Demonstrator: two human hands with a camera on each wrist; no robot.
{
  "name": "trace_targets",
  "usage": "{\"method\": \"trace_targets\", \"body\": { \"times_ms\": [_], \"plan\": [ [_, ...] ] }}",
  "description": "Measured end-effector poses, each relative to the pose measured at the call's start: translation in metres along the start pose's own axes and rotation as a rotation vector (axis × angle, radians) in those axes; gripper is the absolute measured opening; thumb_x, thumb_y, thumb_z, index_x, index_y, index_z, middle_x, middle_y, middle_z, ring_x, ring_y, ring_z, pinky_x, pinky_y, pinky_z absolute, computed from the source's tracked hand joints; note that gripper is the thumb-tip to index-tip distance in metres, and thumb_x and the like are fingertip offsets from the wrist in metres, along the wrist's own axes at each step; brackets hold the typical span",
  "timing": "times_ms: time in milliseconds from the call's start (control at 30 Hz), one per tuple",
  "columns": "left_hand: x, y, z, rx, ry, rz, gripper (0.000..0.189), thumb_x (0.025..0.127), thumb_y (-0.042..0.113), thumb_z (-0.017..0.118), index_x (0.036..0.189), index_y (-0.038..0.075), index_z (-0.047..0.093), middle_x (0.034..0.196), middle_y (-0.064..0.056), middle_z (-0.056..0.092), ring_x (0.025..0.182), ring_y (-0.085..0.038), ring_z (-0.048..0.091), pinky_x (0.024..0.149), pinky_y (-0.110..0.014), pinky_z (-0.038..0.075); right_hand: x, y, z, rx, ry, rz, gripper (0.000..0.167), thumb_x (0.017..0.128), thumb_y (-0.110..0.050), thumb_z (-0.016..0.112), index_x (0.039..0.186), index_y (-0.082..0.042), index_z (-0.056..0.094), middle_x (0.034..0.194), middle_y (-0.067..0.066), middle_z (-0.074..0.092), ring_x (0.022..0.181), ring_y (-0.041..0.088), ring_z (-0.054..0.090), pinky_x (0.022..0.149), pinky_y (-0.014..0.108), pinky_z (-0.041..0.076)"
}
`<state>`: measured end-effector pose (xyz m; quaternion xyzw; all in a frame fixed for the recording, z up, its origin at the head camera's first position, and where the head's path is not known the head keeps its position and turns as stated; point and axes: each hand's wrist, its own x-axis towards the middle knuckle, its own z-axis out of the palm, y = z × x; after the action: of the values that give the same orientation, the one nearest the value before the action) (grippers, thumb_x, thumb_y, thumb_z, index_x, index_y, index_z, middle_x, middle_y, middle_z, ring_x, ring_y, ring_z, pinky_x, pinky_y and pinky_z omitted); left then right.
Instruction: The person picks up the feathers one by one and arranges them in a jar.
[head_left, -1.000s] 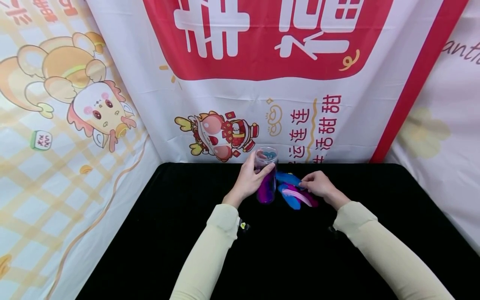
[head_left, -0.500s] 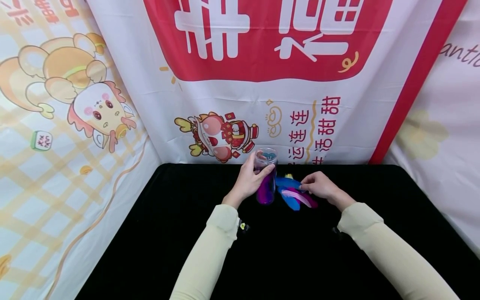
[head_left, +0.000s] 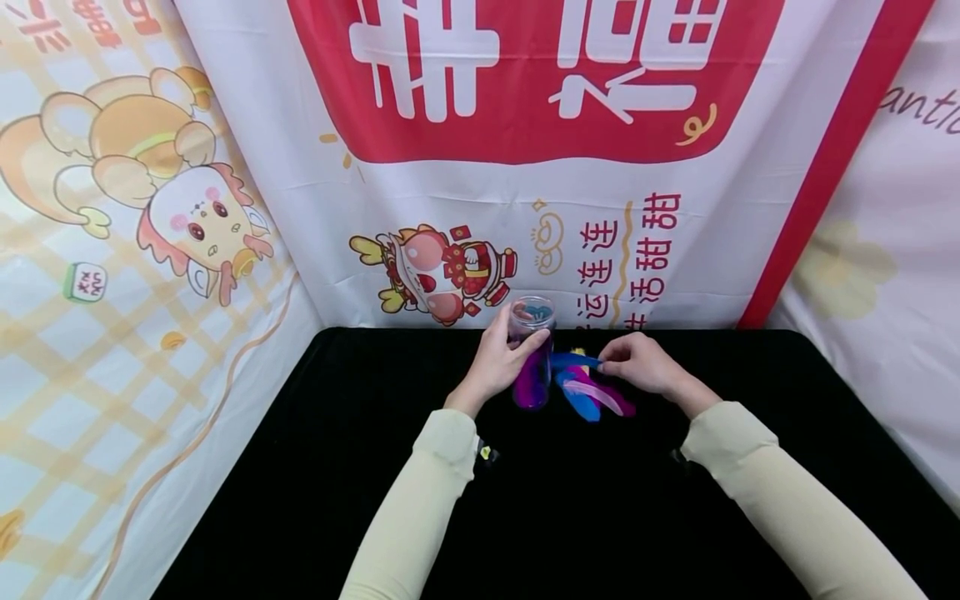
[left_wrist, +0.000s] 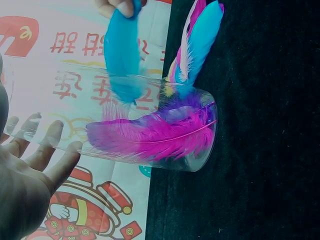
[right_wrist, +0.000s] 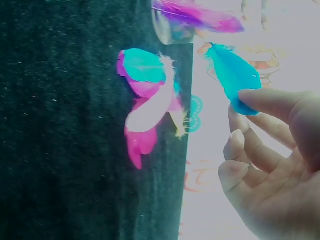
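Thumb and forefinger of the right hand pinch one end of a blue feather; its other fingers bend loosely below. The left hand is clamped round the upper part of a clear jar, thumb across the near side. The jar is upright at the far side of the black table, and its wall stands between the pinched feather and the purple and magenta feathers inside — at least two, overlapping. The pinched feather's free end reaches the jar's side from outside; whether it touches, I cannot tell.

Just beside the jar lies a small pile: one light-blue feather, one pale pink feather, one yellow feather and some magenta pieces — too overlapped to count. In the head view the pinched feather partly covers the yellow one. Two pale sleeves lead back from the hands. Beyond the table hang three printed cloths: a front banner, a left cloth and a right cloth.
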<state>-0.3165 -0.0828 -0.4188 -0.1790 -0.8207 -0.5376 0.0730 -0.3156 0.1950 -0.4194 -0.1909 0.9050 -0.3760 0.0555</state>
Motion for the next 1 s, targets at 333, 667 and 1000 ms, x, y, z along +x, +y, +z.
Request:
{"method": "trace_targets", "body": {
  "times_ms": [333, 667, 1000],
  "plan": [
    [-0.001, 0.002, -0.001, -0.001, -0.002, -0.026, 0.074, 0.097, 0.054, 0.066, 0.154, 0.016, 0.037, 0.143, -0.006, 0.053, 0.131, -0.023, 0.055, 0.102, -0.042, 0.052, 0.004, -0.012, -0.012, -0.019, 0.069, -0.066, 0.014, 0.095, -0.018, 0.074, 0.101, -0.007, 0.079, 0.093, 0.003, 0.075, 0.086, 0.017, 0.065, 0.079, 0.036, 0.053],
    [-0.003, -0.001, 0.0, -0.007, -0.006, -0.02, 0.077, 0.096, 0.055, 0.066, 0.155, 0.016, 0.036, 0.145, -0.007, 0.052, 0.129, -0.023, 0.056, 0.102, -0.043, 0.053, 0.005, -0.024, -0.015, -0.006, 0.181, -0.106, 0.015, 0.097, -0.021, 0.074, 0.102, -0.008, 0.08, 0.095, 0.005, 0.076, 0.087, 0.018, 0.066, 0.078, 0.034, 0.052],
    [-0.003, 0.001, 0.0, -0.004, -0.002, -0.01, 0.073, 0.097, 0.052, 0.067, 0.153, 0.015, 0.038, 0.147, -0.007, 0.05, 0.128, -0.023, 0.057, 0.101, -0.043, 0.053, 0.01, -0.041, -0.018, 0.095, 0.266, -0.157, 0.014, 0.094, -0.021, 0.077, 0.098, -0.008, 0.079, 0.088, 0.007, 0.073, 0.073, 0.018, 0.059, 0.062, 0.026, 0.049]
  ]
}}
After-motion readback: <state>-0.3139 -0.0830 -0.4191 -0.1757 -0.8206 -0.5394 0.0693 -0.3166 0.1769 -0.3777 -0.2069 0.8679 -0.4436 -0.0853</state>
